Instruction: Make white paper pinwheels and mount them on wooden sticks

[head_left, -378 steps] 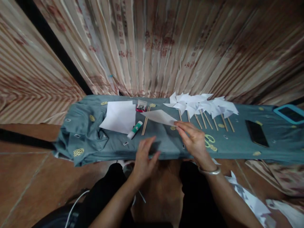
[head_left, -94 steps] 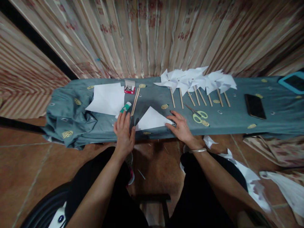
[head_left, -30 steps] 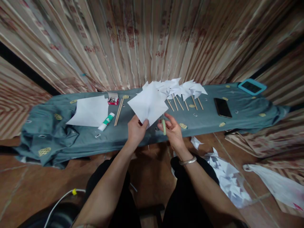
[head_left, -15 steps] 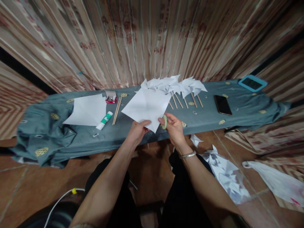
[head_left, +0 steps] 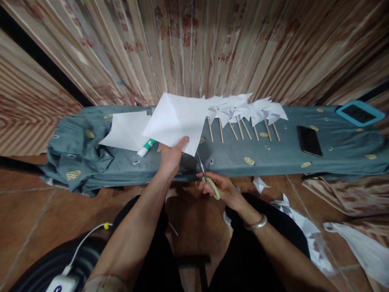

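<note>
My left hand pinches the near corner of a creased white paper square and holds it up over the grey-green cloth on the bench. Below it, my right hand is closed around green-handled scissors, whose blades point up at the paper's bottom corner. A silver bangle sits on my right wrist. Behind the paper, several white paper pinwheels on wooden sticks lie in a row on the cloth.
A white sheet, a glue stick, a black phone and a blue-cased tablet rest on the cloth. Paper scraps litter the tiled floor at right. Striped curtains hang behind the bench.
The paper went from lying flat on the cloth to being lifted in my left hand. My right hand took the scissors and dropped lower, bringing the blades under the paper's corner.
</note>
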`<state>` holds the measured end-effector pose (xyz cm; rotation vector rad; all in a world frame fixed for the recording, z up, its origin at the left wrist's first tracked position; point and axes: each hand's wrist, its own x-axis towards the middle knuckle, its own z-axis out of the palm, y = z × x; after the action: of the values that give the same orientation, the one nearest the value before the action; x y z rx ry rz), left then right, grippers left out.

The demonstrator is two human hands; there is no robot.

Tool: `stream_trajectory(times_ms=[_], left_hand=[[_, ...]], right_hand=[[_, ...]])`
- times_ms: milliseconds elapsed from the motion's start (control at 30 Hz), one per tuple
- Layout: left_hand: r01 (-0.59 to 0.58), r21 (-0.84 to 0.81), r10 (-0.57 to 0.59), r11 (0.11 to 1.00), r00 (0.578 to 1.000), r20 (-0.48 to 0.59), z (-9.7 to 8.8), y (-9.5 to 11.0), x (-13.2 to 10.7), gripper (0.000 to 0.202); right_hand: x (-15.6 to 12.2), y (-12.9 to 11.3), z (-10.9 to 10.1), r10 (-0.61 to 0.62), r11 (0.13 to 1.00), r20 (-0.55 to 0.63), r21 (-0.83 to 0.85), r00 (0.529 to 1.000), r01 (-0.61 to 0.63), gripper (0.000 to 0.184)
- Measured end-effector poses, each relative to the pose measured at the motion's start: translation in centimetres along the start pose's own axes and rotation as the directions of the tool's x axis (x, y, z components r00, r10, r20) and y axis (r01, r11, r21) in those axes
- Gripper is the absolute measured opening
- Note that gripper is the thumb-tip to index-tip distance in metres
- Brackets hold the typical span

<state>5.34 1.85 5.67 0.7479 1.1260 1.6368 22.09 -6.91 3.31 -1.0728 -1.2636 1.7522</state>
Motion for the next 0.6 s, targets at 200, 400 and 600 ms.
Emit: stream_trajectory(times_ms=[200,400,600], left_hand=[[0.034,-0.018,-0.034,0.999,0.999,-0.003,0.6,-0.6,-0.6,0.040],[0.025,-0.058,-0.027,0.998,0.999,-0.035,1.0,-1.0,-0.8,0.037],[0.043,-0.053,-0.044,0.998,0.999,-0.026,0.8,-0.9,-0.9,0.037]], right_hand=[[0.7,-0.6,0.7,-0.030,0.999,-0.011,0.030,0.999,0.030,0.041],[1.4,-0.7,0.8,-0.048,0.999,-0.003,0.010,0.999,0.048,0.047],[1.5,-0.6,0.8,-0.057,0.998,-0.010,0.001,0.998,0.057,0.046]])
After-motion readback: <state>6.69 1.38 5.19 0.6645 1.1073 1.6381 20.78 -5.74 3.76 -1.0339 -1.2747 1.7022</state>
